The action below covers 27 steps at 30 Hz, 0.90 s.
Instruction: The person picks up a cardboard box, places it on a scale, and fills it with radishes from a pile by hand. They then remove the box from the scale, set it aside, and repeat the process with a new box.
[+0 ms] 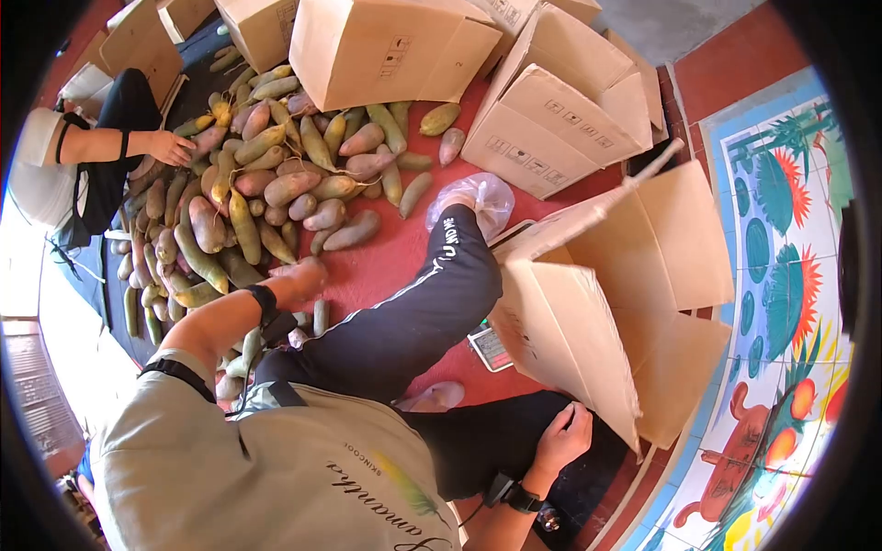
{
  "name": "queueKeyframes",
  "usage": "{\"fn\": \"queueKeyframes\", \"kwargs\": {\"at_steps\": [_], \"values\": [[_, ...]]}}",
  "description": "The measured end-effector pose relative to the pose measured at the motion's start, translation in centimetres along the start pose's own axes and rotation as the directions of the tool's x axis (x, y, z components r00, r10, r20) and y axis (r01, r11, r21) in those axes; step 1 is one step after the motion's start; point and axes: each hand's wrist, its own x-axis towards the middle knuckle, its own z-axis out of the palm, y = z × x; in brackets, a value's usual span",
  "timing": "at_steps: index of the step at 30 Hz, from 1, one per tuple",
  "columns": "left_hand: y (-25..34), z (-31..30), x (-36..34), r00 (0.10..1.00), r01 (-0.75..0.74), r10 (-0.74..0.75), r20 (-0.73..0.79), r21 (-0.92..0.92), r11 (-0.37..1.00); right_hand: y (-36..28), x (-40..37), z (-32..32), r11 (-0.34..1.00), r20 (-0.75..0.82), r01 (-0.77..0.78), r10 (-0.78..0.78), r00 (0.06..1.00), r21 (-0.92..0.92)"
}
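Observation:
My left hand is over the near edge of a large pile of long green and reddish-purple tubers. It is smeared by motion, so its fingers and any contact with a tuber cannot be made out. On my dark-trousered right knee lies my right hand, its fingers curled in and nothing visible in them. An open cardboard box stands beside that hand, tilted in the view. A scale with a keypad is partly hidden between the box and my left leg.
Another person's hand reaches to the pile's far left side. Several cardboard boxes stand along the back, with an open one at upper right. My left foot wears a clear plastic cover. A painted tile wall is at right.

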Motion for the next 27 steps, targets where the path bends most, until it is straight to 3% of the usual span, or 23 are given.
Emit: {"fn": "queueKeyframes", "kwargs": {"at_steps": [1,2,3,10,12,17,20,24,26,27], "values": [[1.5,-1.7,-1.5,1.0,-0.004,0.004,0.003,-0.01,1.0,0.1,0.0,0.1,1.0,0.01,0.003,-0.003,1.0,-0.005],[3.2,-3.6,-3.8,0.974,0.225,-0.214,0.073,-0.373,0.9,0.1,0.0,0.1,1.0,0.014,0.012,-0.012,1.0,-0.021],[4.3,-5.2,-5.1,0.899,0.424,-0.38,0.219,-0.654,0.626,0.2,0.0,0.1,0.999,0.017,0.022,-0.021,1.0,-0.036],[5.5,-2.5,-3.9,0.858,0.513,-0.368,0.358,-0.59,0.623,-1.2,0.9,0.1,0.998,0.078,0.029,-0.025,0.997,-0.052],[6.0,-2.4,-3.3,0.914,0.402,-0.276,0.297,-0.575,0.713,-1.3,1.1,0.3,0.997,0.086,0.038,-0.033,0.996,-0.06],[6.9,-2.1,-2.0,0.942,0.28,-0.149,0.301,-0.459,0.843,-1.4,1.2,0.1,0.996,0.122,0.033,-0.022,0.992,-0.086],[6.9,-1.9,-1.3,0.903,0.382,-0.181,0.389,-0.539,0.751,-1.4,1.2,-0.1,0.993,0.153,0.022,-0.004,0.988,-0.112],[7.1,-1.6,-0.8,0.898,0.414,-0.227,0.378,-0.546,0.729,-1.4,1.2,-0.2,0.991,0.173,0.027,-0.004,0.985,-0.131],[7.0,-1.7,-0.4,0.854,0.434,-0.249,0.457,-0.361,0.825,-1.4,1.2,-0.1,0.991,0.181,0.023,0.002,0.983,-0.133],[7.0,0.2,0.1,0.854,0.434,-0.249,0.456,-0.361,0.826,-1.4,1.3,-0.1,0.991,0.188,0.018,0.007,0.982,-0.132]]}}
